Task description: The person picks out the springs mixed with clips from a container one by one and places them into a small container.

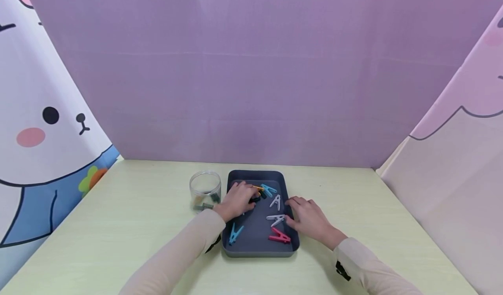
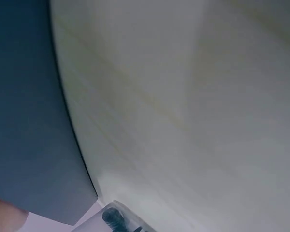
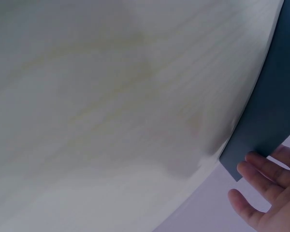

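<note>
My left hand point(image 1: 237, 200) reaches into a dark grey tray point(image 1: 257, 248), over its left side. Its thumb and fingertips are at a black clothespin point(image 1: 255, 199) among yellow and blue ones; I cannot tell whether they pinch it. At the tray's right rim is my right hand point(image 1: 312, 221), fingers loosely bent and holding nothing. Close by its thumb lies a white clothespin point(image 1: 276, 219), with a second white one above and a red clothespin point(image 1: 280, 235) below. A light blue clothespin point(image 1: 235, 234) rests in the near left corner. The right wrist view shows right-hand fingers point(image 3: 266, 174) beside the tray's outer wall.
Left of the tray stands a clear round jar point(image 1: 205, 183) with a few dark green and other small items at its bottom. Tray and jar are on a pale wooden table point(image 1: 149, 199). A purple cloth backdrop point(image 1: 251, 90) rises behind, with printed cloth on both sides.
</note>
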Tool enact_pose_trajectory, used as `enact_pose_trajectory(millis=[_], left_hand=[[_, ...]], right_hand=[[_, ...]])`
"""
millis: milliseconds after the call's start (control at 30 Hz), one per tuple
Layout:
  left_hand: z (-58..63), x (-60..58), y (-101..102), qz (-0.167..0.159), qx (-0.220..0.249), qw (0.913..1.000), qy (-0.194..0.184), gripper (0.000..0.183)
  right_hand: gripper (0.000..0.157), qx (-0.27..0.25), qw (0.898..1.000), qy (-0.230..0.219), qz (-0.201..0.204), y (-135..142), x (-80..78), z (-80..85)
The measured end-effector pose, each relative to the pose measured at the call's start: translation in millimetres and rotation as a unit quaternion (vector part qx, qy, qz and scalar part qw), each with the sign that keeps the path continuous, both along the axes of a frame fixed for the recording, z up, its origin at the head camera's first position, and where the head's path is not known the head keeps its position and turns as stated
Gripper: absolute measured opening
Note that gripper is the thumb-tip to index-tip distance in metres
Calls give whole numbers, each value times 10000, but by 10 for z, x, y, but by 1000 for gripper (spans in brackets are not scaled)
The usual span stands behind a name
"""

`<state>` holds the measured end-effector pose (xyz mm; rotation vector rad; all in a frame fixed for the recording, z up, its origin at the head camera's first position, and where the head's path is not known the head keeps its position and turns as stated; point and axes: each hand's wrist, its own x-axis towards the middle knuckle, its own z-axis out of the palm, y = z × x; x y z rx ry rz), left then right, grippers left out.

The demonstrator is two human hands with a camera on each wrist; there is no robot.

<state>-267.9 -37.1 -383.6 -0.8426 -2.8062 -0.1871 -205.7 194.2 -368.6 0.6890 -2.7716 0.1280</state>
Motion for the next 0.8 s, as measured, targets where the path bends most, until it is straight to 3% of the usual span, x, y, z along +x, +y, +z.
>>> enact_pose_trajectory(millis=[800], left_hand=[[9,38,-22,-129,148,9997,-121,22]], right_hand=[[38,-43,10000,33,5,-9,12,-5]])
